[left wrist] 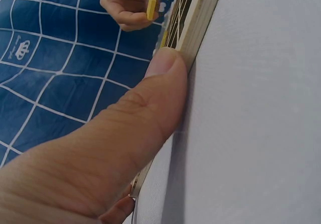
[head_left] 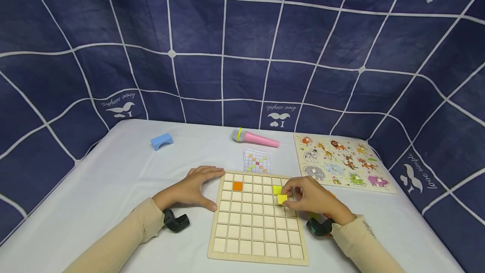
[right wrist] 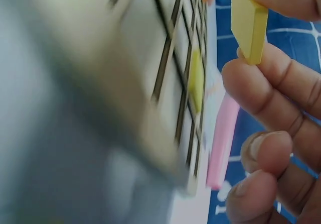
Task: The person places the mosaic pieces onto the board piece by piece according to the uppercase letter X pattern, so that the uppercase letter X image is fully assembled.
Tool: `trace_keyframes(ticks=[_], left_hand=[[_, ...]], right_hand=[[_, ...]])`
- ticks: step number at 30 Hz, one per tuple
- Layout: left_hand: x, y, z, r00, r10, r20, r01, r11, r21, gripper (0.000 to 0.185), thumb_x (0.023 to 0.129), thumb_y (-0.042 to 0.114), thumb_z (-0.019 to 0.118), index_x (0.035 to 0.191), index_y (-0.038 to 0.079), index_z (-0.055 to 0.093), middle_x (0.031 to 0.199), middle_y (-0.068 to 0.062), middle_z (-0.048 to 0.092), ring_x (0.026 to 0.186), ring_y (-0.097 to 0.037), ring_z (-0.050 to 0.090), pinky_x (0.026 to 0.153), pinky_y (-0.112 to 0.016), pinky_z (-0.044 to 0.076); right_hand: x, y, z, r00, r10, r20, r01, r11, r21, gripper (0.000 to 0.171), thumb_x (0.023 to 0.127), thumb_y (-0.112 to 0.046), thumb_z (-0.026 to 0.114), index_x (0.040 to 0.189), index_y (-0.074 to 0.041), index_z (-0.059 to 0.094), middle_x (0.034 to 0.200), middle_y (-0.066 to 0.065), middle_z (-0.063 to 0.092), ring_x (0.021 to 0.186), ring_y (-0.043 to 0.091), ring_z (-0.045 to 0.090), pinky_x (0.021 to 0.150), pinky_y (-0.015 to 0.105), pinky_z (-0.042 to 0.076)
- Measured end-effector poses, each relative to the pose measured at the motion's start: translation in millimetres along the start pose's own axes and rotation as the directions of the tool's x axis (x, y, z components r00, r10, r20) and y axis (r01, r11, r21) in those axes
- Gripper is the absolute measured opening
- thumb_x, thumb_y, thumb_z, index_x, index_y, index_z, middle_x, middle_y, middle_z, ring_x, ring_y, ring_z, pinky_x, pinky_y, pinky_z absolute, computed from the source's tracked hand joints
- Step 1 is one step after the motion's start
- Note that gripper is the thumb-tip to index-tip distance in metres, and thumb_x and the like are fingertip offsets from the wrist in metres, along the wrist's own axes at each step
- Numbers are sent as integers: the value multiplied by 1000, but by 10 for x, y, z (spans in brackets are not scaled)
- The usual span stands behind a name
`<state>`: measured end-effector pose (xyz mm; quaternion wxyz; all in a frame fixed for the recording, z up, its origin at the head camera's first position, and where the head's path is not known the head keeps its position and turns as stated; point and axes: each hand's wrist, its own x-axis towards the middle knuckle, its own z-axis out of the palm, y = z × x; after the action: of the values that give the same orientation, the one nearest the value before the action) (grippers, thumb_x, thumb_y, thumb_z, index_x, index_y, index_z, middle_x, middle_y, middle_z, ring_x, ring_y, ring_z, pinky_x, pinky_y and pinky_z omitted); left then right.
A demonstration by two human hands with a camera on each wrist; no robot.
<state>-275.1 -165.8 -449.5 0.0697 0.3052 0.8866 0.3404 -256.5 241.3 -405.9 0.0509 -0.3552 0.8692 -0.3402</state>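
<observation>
My right hand pinches a yellow square tile between thumb and fingers, over the right part of a wooden grid board. In the right wrist view the yellow tile is held on edge, above the board's surface. My left hand rests against the board's left edge, thumb and fingers spread apart; the left wrist view shows its thumb on the rim. An orange tile sits in a cell at the board's upper left. A yellow-green tile lies in a cell just behind the held one.
Behind the board lies a small pattern card with coloured squares. A pink toy microphone is farther back, with a blue arch block at the left. An animal puzzle board lies at the right. Coloured pieces show partly under the right forearm.
</observation>
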Motion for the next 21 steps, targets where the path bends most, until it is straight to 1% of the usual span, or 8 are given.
trace_keyframes(ticks=[3, 6, 8, 10, 16, 18, 21], left_hand=[[0, -1, 1, 1000, -1, 1, 1, 1000, -2, 110, 71, 44, 101, 160, 5, 51, 167, -15, 47, 154, -44, 34, 121, -69, 22], [-2, -5, 1, 1000, -3, 1, 3, 1000, 0, 110, 71, 43, 101, 160, 5, 51, 166, -16, 47, 154, -45, 34, 120, -69, 22], [-1, -8, 2, 1000, -2, 1, 2, 1000, 2, 110, 71, 43, 102, 160, 4, 51, 166, -16, 47, 154, -45, 34, 120, -69, 22], [-1, -10, 1, 1000, -2, 1, 2, 1000, 1, 110, 71, 43, 102, 160, 4, 51, 166, -16, 47, 154, -45, 34, 120, -69, 22], [2, -8, 2, 1000, 1, 3, -1, 1000, -8, 111, 71, 43, 101, 160, 4, 50, 166, -17, 47, 154, -45, 34, 120, -69, 22], [5, -8, 2, 1000, 4, 4, -4, 1000, -6, 111, 71, 43, 101, 161, 4, 50, 166, -16, 47, 154, -45, 34, 120, -69, 22], [7, -11, 2, 1000, 5, 3, -5, 1000, -6, 111, 70, 43, 101, 160, 4, 50, 166, -16, 47, 154, -45, 34, 120, -69, 23]], right_hand=[[53, -52, 33, 1000, -19, -4, 19, 1000, 2, 16, 86, -11, 89, 94, -15, 77, 81, 0, 69, 58, -2, 46, 57, 23, 44], [106, -109, 63, 1000, -26, -9, 26, 1000, -17, 15, 85, -14, 90, 93, -17, 77, 82, -6, 69, 58, -2, 46, 56, 22, 42], [141, -146, 82, 1000, -15, -6, 15, 1000, -19, 14, 85, -14, 89, 94, -17, 78, 82, -9, 69, 58, -1, 46, 56, 22, 42], [173, -177, 100, 1000, -13, -3, 12, 1000, -19, 14, 85, -14, 89, 94, -16, 78, 82, -11, 67, 59, -1, 47, 56, 22, 43], [274, -244, 166, 1000, -22, -11, 21, 999, -49, 14, 85, -14, 90, 92, -16, 78, 79, -8, 67, 58, -2, 46, 57, 22, 43], [308, -256, 196, 1000, -19, -17, 18, 998, -62, 14, 85, -15, 90, 92, -17, 78, 80, -9, 68, 57, -2, 45, 56, 22, 42], [359, -272, 241, 1000, -6, -20, 5, 998, -69, 14, 85, -15, 90, 92, -17, 78, 80, -12, 67, 58, -2, 46, 57, 22, 43]])
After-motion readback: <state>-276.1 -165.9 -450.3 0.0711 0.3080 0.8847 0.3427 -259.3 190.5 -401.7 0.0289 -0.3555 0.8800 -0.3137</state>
